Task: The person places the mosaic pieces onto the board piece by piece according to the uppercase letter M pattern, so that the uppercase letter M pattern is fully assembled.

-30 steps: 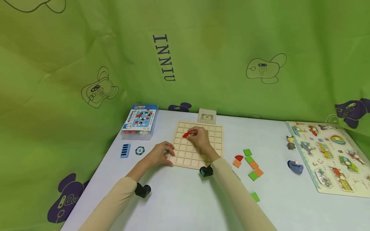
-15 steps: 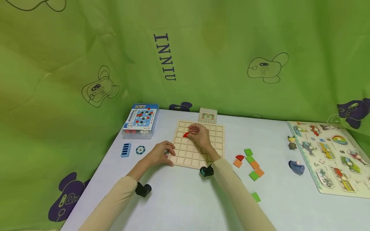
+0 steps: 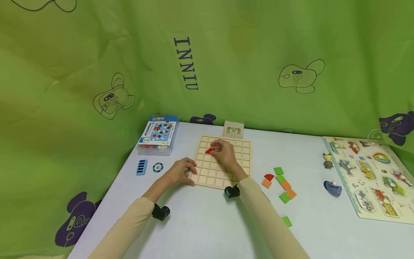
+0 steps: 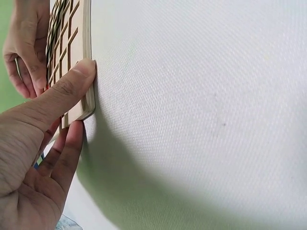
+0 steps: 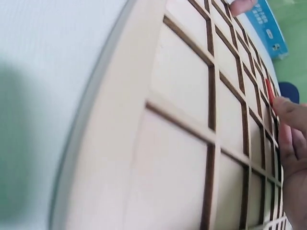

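A wooden grid board (image 3: 207, 172) with square recesses lies on the white table. At its near left corner my left hand (image 3: 179, 172) grips the edge; in the left wrist view the thumb (image 4: 85, 68) presses the front side and the fingers bend round the corner. Over the upper left of the grid, my right hand (image 3: 224, 153) pinches a red quarter-circle tile (image 3: 208, 151) between thumb and fingertips. That tile (image 5: 269, 90) appears tilted above a recess in the right wrist view. Whether it touches the board is hard to tell.
Behind the board stands a small pattern card (image 3: 233, 130). Green tiles (image 3: 279, 171), orange tiles (image 3: 266, 183) and another red quarter-circle tile (image 3: 269, 177) lie to the right. Left are a boxed model set (image 3: 158, 135), a blue block (image 3: 141, 167) and a round chip (image 3: 158, 167). A picture puzzle (image 3: 368, 176) lies far right.
The right-hand fingers have shifted slightly around the red tile, which stays over about the same spot on the grid. My left hand keeps its place, while the whole view drifts slightly.
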`<action>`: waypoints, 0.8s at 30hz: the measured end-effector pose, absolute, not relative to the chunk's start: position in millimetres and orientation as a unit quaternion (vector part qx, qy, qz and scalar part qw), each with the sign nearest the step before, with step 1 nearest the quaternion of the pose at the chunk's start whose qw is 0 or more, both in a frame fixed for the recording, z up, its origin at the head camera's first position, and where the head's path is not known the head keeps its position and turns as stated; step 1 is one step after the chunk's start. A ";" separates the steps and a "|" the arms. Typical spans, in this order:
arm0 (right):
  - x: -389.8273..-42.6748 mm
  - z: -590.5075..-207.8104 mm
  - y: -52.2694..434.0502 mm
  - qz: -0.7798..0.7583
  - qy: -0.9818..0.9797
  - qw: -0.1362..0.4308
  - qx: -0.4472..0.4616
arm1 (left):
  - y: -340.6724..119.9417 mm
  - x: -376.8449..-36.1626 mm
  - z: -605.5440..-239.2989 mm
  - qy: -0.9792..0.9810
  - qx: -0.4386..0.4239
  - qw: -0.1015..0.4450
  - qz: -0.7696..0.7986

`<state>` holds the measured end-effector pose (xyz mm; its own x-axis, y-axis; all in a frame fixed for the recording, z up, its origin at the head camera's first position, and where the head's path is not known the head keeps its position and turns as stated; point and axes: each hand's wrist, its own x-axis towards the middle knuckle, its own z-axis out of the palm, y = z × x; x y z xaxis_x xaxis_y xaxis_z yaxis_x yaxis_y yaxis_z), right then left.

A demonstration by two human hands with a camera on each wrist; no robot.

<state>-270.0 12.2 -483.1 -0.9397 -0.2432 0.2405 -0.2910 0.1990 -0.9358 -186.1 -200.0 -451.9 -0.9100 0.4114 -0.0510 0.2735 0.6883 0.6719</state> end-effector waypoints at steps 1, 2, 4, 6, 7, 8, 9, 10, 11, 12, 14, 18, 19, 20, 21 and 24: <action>-270.2 -482.5 15.7 0.612 -0.771 0.019 0.174 | -199.2 -186.7 -451.9 0.913 0.188 0.099 0.348; -270.0 -481.8 19.6 0.619 -0.765 0.015 0.175 | -198.8 -187.0 -451.9 0.914 0.187 0.099 0.347; -268.0 -479.0 29.4 0.632 -0.754 0.006 0.178 | -198.1 -187.3 -452.2 0.914 0.186 0.099 0.346; -263.6 -474.7 42.1 0.641 -0.747 -0.003 0.177 | -197.7 -187.1 -452.7 0.915 0.185 0.099 0.345; -260.3 -471.7 49.7 0.644 -0.745 -0.010 0.177 | -198.0 -187.0 -453.2 0.915 0.185 0.098 0.346; -256.4 -468.3 57.9 0.646 -0.743 -0.017 0.174 | -198.2 -186.6 -453.5 0.915 0.184 0.097 0.346; -251.8 -464.4 67.3 0.646 -0.743 -0.023 0.172 | -198.3 -186.2 -453.6 0.914 0.183 0.097 0.348; -246.8 -460.3 77.3 0.648 -0.741 -0.030 0.170 | -198.5 -185.8 -453.8 0.915 0.183 0.095 0.348; -241.4 -456.4 88.2 0.647 -0.743 -0.035 0.167 | -198.9 -185.5 -453.9 0.914 0.182 0.094 0.349; -235.3 -452.1 99.4 0.645 -0.745 -0.039 0.163 | -199.2 -185.2 -454.0 0.914 0.181 0.093 0.350; -222.7 -445.8 124.1 0.633 -0.757 -0.039 0.154 | -199.5 -184.8 -453.7 0.913 0.178 0.096 0.355; -193.0 -442.1 175.0 0.593 -0.793 -0.017 0.137 | -200.7 -184.7 -454.8 0.911 0.179 0.097 0.360; -185.1 -442.8 187.4 0.585 -0.800 -0.012 0.133 | -201.1 -184.9 -455.4 0.910 0.181 0.096 0.360; -176.8 -443.7 198.9 0.579 -0.805 -0.005 0.131 | -201.6 -185.1 -456.1 0.910 0.182 0.094 0.359; -168.6 -445.1 209.7 0.574 -0.808 0.000 0.133 | -202.0 -185.5 -456.7 0.911 0.184 0.092 0.358; -142.2 -449.4 236.3 0.569 -0.811 0.008 0.135 | -202.8 -186.8 -458.7 0.909 0.190 0.089 0.359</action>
